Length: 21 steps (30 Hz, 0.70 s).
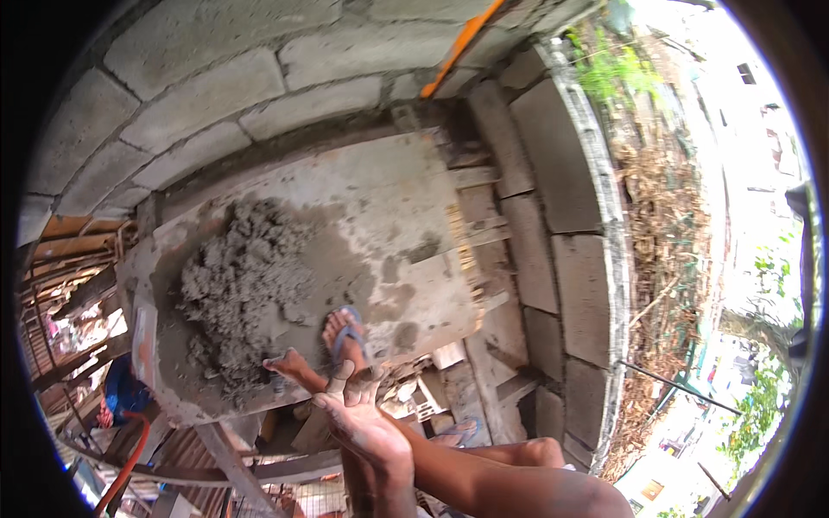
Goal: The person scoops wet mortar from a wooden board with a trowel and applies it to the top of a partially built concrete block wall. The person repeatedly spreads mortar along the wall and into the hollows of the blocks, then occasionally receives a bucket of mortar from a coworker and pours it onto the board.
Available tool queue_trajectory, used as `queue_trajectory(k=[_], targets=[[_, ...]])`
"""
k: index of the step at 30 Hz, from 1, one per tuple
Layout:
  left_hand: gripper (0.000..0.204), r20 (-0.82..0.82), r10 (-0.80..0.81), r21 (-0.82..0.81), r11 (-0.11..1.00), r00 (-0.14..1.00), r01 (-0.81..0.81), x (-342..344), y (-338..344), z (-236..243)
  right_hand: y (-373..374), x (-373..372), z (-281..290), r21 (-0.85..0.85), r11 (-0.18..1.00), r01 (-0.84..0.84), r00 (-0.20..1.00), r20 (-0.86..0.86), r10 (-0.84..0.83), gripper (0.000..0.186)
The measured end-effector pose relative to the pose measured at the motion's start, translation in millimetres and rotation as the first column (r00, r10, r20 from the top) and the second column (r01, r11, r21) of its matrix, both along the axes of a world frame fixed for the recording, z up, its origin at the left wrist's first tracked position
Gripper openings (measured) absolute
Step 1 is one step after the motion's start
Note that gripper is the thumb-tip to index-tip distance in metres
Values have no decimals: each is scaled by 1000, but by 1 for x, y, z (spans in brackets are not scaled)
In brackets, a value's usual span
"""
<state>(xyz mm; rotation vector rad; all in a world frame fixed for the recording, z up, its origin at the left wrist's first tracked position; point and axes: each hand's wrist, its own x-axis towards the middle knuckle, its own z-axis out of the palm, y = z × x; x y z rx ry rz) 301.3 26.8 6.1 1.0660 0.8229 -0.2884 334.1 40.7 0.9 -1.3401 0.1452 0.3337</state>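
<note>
My right hand (373,425) is in the lower middle, grey with dust, its fingers apart and nothing visible in them. It overlaps my left hand (298,369), so most of the left hand is hidden. The left hand's visible fingers stretch out toward the upper left and show no object; I cannot tell whether the two hands touch. Beyond them lies a heap of wet grey mortar (246,285) on a flat, stained board (393,186). One of my feet, in a blue-grey flip-flop (347,332), stands on the board by the heap's right side.
Grey block walls (199,78) rise along the far side and the right (583,285). An orange strip (462,47) hangs at the far wall. Planks and rubble (423,393) lie below the board's near edge. A blue item (127,388) and an orange hose (129,457) are lower left.
</note>
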Motion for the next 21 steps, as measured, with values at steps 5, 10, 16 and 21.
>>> queue_trajectory(k=[5, 10, 16, 21], targets=[[57, 138, 21, 27, 999, 990, -25, 41, -15, -5, 0, 19, -6, 3, 1000, -27, 1000, 2, 27, 34], [54, 263, 103, 201, 967, 959, -159, 75, -31, -34, -12, 71, 1, -31, 998, -63, 998, -5, 63, 36], [50, 73, 183, 239, 951, 980, -195, 70, -20, -24, -34, 62, -40, -135, 963, -233, 971, -97, 221, 40], [48, 9, 253, 197, 948, 967, -250, 86, -15, -4, -120, 122, -175, -799, 477, -365, 926, -365, 97, 29]])
